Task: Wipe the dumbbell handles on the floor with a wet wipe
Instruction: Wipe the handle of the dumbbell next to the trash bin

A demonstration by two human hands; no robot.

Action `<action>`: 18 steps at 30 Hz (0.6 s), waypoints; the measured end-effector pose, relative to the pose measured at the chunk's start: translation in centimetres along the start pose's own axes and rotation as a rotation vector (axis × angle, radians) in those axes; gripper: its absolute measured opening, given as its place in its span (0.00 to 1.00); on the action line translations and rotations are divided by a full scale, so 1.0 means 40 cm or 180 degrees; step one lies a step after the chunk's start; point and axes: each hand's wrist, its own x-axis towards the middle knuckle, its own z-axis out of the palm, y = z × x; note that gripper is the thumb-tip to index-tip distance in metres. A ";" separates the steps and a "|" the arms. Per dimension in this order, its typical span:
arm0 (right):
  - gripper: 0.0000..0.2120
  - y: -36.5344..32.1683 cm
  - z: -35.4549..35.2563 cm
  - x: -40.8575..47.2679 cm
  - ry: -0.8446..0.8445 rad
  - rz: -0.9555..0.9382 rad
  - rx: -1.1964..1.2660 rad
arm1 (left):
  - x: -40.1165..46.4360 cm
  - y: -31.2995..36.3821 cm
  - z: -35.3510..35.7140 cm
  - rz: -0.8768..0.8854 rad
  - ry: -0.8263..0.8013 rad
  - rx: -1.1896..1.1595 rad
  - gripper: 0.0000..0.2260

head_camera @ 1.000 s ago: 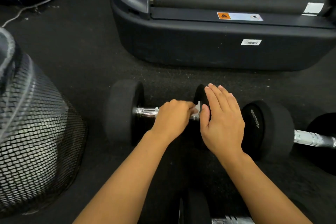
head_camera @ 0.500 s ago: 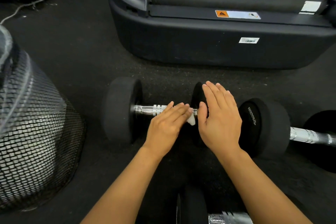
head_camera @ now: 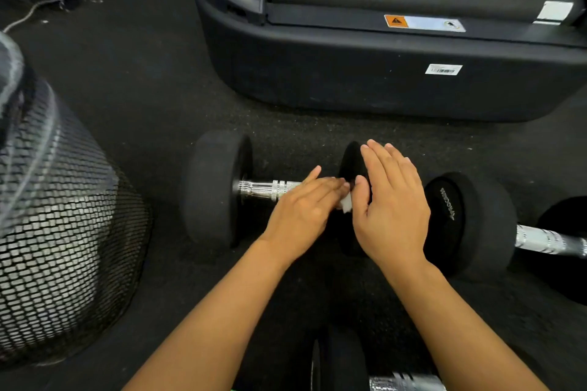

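mesh of a black bin (head_camera: 63, 225) fills nine o'clock; pale lining shows through it, contents unclear. the dumbbell (head_camera: 216, 187) lies on the floor (head_camera: 143, 89) at centre, its chrome handle (head_camera: 266, 189) bare toward the left plate. the left hand (head_camera: 301, 213) lies over the handle with straight fingers, pressing a wet wipe (head_camera: 346, 203) that peeks out white at its fingertips. the right hand (head_camera: 390, 203), released and flat, steadies the right plate. best, i judge, to wrap the wipe round and cover the bare knurling too. a second dumbbell (head_camera: 476, 222) sits at three o'clock.
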 end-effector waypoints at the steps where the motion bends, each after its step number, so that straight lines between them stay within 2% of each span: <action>1: 0.21 0.000 0.000 0.000 -0.0009 0.0005 -0.0001 | 0.020 0.002 -0.015 -0.0250 -0.0257 -0.0002 0.11; 4: 0.22 0.000 0.000 0.002 -0.0037 0.0023 0.0009 | 0.097 0.016 -0.043 -0.1096 -0.1024 0.0010 0.05; 6: 0.22 0.000 -0.001 0.003 -0.0011 0.0009 0.0025 | 0.128 0.018 -0.056 -0.1370 -0.1272 0.0122 0.07; 8: 0.22 0.001 -0.003 0.003 -0.0010 0.0003 0.0046 | 0.119 0.021 -0.068 -0.1385 -0.1220 0.0016 0.08; 10: 0.22 0.002 -0.002 0.000 -0.0005 0.0004 0.0033 | 0.076 0.035 -0.071 -0.1067 -0.0793 -0.0039 0.08; 12: 0.21 0.000 -0.002 -0.002 0.0018 -0.0001 0.0015 | 0.048 0.049 -0.068 -0.0891 -0.0589 -0.0117 0.09; 14: 0.21 -0.001 -0.001 -0.001 0.0012 -0.0002 -0.0006 | 0.069 0.046 -0.069 -0.1075 -0.0679 -0.0171 0.07; 16: 0.21 -0.001 -0.002 0.003 -0.0002 0.0001 0.0005 | 0.114 0.035 -0.076 -0.1409 -0.1043 -0.0116 0.09; 18: 0.22 0.000 -0.004 0.006 -0.0015 0.0002 0.0015 | 0.133 0.028 -0.074 -0.1412 -0.1220 -0.0029 0.09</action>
